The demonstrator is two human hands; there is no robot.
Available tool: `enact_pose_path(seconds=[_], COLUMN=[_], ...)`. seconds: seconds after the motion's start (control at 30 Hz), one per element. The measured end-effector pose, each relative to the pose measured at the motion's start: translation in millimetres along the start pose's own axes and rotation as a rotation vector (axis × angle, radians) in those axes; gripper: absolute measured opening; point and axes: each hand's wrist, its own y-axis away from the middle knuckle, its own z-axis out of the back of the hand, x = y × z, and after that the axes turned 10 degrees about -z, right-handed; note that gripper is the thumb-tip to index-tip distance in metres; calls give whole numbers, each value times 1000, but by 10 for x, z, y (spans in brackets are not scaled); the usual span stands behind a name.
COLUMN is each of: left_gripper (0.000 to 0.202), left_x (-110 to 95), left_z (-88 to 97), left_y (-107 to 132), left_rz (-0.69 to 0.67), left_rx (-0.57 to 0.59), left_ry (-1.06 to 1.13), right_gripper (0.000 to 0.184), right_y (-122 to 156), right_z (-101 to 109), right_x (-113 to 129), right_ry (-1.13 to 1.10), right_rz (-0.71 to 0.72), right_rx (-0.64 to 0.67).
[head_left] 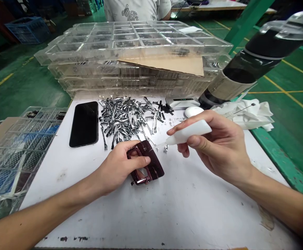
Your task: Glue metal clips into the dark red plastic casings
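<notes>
My left hand (116, 166) is closed on a glossy dark red plastic part (156, 166), its thumb pressed on the face near a framed opening. In my right hand (225, 149), a small white glue bottle (190, 132) is pinched between thumb and fingers, tilted down to the left. Its thin clear nozzle (158, 146) reaches the upper surface of the dark red part; whether the tip touches cannot be made out. Behind both hands lies a pile of shiny metal strips (130, 116) with black ends. One small metal piece (165, 148) lies below the nozzle.
A black phone (84, 124) lies left of the pile. Stacked clear compartment trays (141, 74) with cardboard (172, 66) stand behind. At right are a white device (184, 103), a dark bottle (245, 66) and crumpled tissue (250, 113). A person (133, 10) is beyond the trays.
</notes>
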Motion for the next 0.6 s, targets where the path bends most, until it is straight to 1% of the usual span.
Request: enact_pose_path(seconds=[0.23,0.37,0.6], left_gripper=[10,11,13], left_x=[-19,0,10], left_z=[3,3,6], left_y=[10,1,20], left_rz=[6,-7,-5], left_rx=[-3,-4,-9], left_ry=[-5,7,-3], right_gripper=[12,12,12], right_y=[-7,0,0], right_z=[2,9,28], right_x=[2,7,-5], right_ry=[0,8,30], right_rz=[13,22,-3], right_rx=[-1,-23,-14])
